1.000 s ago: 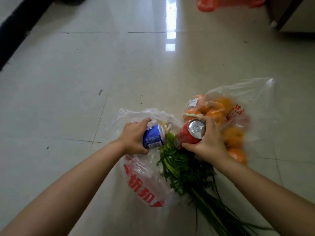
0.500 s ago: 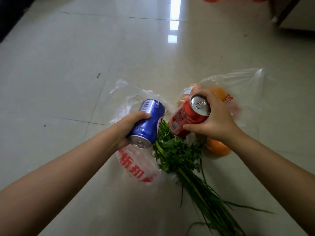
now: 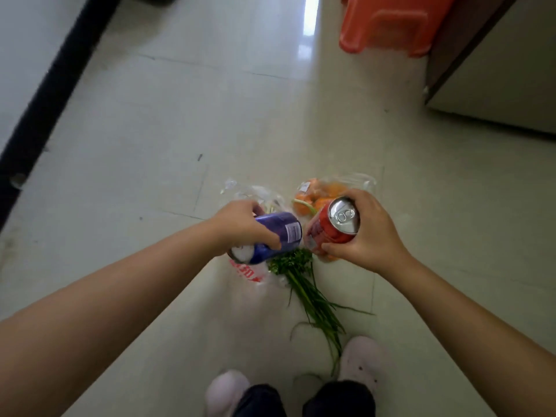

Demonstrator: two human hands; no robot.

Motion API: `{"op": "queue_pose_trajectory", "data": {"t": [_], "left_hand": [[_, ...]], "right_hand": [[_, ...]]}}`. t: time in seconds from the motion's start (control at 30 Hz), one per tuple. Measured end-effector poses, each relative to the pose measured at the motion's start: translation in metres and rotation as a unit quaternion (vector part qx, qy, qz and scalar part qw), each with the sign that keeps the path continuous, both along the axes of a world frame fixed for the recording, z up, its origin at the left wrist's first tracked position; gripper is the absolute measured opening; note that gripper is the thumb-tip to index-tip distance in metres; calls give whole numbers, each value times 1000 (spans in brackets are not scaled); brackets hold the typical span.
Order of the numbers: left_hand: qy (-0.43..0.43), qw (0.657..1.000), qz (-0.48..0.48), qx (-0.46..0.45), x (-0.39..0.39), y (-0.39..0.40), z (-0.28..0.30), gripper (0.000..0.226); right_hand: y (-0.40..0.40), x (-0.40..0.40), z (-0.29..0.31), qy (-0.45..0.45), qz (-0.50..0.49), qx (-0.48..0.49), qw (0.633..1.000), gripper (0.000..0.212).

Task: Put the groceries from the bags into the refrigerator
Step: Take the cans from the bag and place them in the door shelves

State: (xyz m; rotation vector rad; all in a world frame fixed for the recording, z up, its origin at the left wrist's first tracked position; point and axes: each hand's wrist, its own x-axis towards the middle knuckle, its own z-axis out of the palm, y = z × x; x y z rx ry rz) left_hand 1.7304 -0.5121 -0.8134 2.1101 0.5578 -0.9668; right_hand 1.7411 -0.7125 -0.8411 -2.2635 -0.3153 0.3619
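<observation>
My left hand (image 3: 240,225) grips a blue can (image 3: 272,236), tilted with its bottom toward me. A red can (image 3: 332,227) with its silver top facing up is held in my right hand (image 3: 371,236). Both cans hang well above the floor, almost touching each other. Below them lie two clear plastic bags: one with red print (image 3: 249,270) on the left, one holding oranges (image 3: 319,194) on the right. A bunch of green herbs (image 3: 310,293) lies on the floor between the bags, stems pointing toward my feet.
An orange plastic stool (image 3: 388,24) stands at the far top right. Beside it at right is a pale cabinet or appliance (image 3: 493,73) with a dark side. A black strip (image 3: 51,91) runs along the left wall. My two pale shoes (image 3: 359,362) show at the bottom.
Both hands have lifted the cans up out of the bags. The view has risen and pulled back, so the bags look smaller and my shoes and the stool have come into view.
</observation>
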Motion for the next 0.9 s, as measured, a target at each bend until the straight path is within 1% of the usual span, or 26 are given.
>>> {"op": "queue_pose_trajectory", "data": {"t": [0.03, 0.1, 0.13, 0.23, 0.3, 0.4, 0.5, 0.6, 0.7, 0.8, 0.9], "left_hand": [[-38, 995, -68, 56, 1, -7, 36, 56], [-124, 967, -176, 138, 3, -22, 108, 61], [-159, 953, -205, 156, 6, -30, 143, 60], [-242, 926, -235, 167, 17, -52, 247, 62], [-299, 907, -249, 158, 25, -69, 316, 64], [-396, 868, -267, 133, 35, -100, 416, 64], [-493, 813, -288, 114, 40, -140, 508, 63], [-584, 753, -293, 82, 41, -185, 587, 61], [-646, 699, -304, 42, 42, -236, 648, 62], [-692, 650, -314, 4, 43, -296, 696, 63], [-717, 620, -318, -18, 48, -361, 729, 63]], "right_hand": [[-6, -3, 33, -3, -10, -3, 1000, 76], [-20, -8, 102, -9, -31, -7, 999, 74], [-27, -9, 138, -10, -42, -9, 999, 74], [-51, -11, 247, -36, -77, -11, 996, 77], [-68, -13, 320, -73, -113, -4, 991, 73], [-99, -18, 424, -138, -167, 7, 976, 73], [-136, -26, 520, -223, -224, 17, 949, 68], [-178, -41, 602, -289, -261, 27, 921, 67], [-222, -58, 669, -335, -294, 18, 895, 69], [-270, -68, 723, -377, -317, -4, 870, 70], [-326, -69, 760, -406, -332, -31, 851, 76]]}}
